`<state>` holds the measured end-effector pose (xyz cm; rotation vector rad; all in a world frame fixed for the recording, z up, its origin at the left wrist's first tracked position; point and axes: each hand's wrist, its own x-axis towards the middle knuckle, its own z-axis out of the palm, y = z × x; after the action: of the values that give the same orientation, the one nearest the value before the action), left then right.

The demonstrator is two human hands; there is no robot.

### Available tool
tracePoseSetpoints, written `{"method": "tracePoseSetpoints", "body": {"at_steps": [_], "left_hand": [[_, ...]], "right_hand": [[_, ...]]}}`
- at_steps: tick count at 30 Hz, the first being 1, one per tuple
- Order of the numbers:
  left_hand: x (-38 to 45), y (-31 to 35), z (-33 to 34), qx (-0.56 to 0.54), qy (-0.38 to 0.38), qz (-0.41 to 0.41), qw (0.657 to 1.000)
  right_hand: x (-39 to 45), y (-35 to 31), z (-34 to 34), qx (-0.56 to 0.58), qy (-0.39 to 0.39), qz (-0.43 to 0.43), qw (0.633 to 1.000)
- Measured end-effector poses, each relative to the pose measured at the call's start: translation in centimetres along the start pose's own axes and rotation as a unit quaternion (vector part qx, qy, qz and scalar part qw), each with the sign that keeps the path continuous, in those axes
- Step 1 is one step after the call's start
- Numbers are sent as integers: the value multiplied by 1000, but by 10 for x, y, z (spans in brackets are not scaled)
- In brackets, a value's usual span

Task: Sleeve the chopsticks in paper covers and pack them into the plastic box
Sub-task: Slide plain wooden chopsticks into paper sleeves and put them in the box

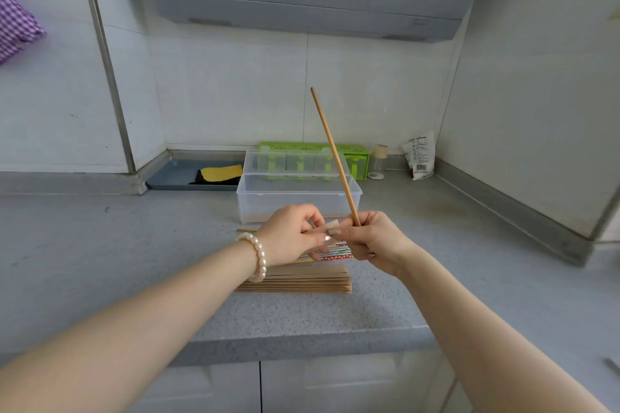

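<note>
My right hand (364,238) grips a chopstick (333,157) upright; my left hand (295,235) pinches a paper cover (330,228), near the box (298,201). Misaligned, the tip could crumple the cover's mouth.

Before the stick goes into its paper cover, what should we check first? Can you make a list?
1. Chopstick gripped in the right hand: ok.
2. Paper cover pinched by the left hand: ok.
3. Cover's mouth open: cannot tell, fingers hide it.
4. Stick's tip lined up with the cover: not ok, it points up and away.
5. Plastic box open: ok.
6. Spare covers stacked nearby: ok.
</note>
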<state>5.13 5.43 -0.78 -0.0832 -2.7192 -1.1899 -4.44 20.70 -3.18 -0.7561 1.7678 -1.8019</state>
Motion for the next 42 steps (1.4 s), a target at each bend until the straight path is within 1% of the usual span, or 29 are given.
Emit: {"method": "tracePoseSetpoints", "body": {"at_steps": [9,12,14,16,18,20,21,23,27,29,31,33,35,39,42], "left_hand": [[1,5,-4,-42,-18,-34,998],[0,4,-4,-21,-13,-32,999],[1,3,-3,43,17,-10,999],[2,2,-2,126,44,16,991],[2,3,0,222,63,35,972],[3,2,2,321,72,53,943],[2,2,4,350,70,60,932],[1,0,7,367,63,68,926],[0,-3,8,372,57,71,924],[0,-4,6,354,38,59,932],[-1,-3,4,311,24,48,949],[-2,-1,3,252,29,51,966],[-3,0,1,214,37,57,974],[-4,1,1,198,54,51,977],[-4,-1,0,168,73,34,982]], "right_hand": [[-1,2,-3,68,-12,5,998],[-1,3,-3,79,-6,3,997],[-1,2,-3,76,5,10,997],[-2,0,-2,44,19,35,998],[-3,0,1,12,19,61,998],[-3,-1,6,-3,7,65,998],[-3,-1,8,-3,2,58,998],[-2,-2,11,6,-6,38,999],[0,-3,9,18,1,26,1000],[0,-3,8,15,7,20,1000],[1,-2,5,15,13,15,1000],[1,-1,3,14,20,14,1000],[1,-2,1,13,21,17,1000],[1,-1,-2,-5,22,16,1000],[-2,-5,-3,-42,28,-3,999]]}}
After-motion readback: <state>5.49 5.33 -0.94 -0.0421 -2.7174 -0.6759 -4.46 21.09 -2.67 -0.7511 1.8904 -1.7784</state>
